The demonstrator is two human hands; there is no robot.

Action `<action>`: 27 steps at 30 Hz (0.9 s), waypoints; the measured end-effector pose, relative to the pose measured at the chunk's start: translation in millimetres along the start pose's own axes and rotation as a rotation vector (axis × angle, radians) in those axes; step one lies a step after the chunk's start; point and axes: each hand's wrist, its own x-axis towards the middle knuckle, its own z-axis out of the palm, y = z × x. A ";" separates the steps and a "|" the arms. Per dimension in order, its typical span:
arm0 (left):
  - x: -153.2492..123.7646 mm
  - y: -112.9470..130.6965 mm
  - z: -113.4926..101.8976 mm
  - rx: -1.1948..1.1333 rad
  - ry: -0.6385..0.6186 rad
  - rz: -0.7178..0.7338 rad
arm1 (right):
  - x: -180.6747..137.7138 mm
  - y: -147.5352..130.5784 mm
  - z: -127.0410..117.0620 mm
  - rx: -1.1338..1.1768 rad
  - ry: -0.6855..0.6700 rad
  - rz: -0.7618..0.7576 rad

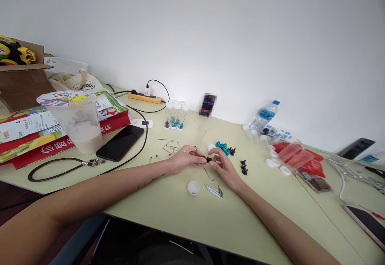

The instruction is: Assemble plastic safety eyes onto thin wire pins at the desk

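My left hand [190, 156] and my right hand [224, 168] meet over the table, fingers closed in pinches around a small black part [208, 160]. A thin pale wire or loop shows at the left fingers; its other end is hidden. Just below the fingertips is a thin bent metal rod [209, 174]. Nearer me lie a round white cap [193, 188] and a bundle of bent metal rods [214, 191]. Beyond my right hand are shiny teal parts [222, 147]. Several black knob-like parts [244, 168] lie to its right. Thin pins [171, 148] are scattered beyond my left hand.
Clear tubes with white lids [176, 115] stand at the back near an orange power strip [146, 97]. Leftward are a phone [120, 142], a plastic cup [75, 124] and a cord loop [57, 166]. A water bottle [266, 114] and red bags [303, 156] are at right.
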 end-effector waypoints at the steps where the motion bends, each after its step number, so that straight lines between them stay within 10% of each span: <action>1: -0.1 -0.2 -0.1 -0.002 -0.001 -0.005 | 0.3 0.2 -0.4 -0.026 -0.017 -0.009; 27: 4.5 -5.9 -3.5 -0.023 0.018 -0.005 | 1.3 2.1 0.2 -0.090 0.022 -0.114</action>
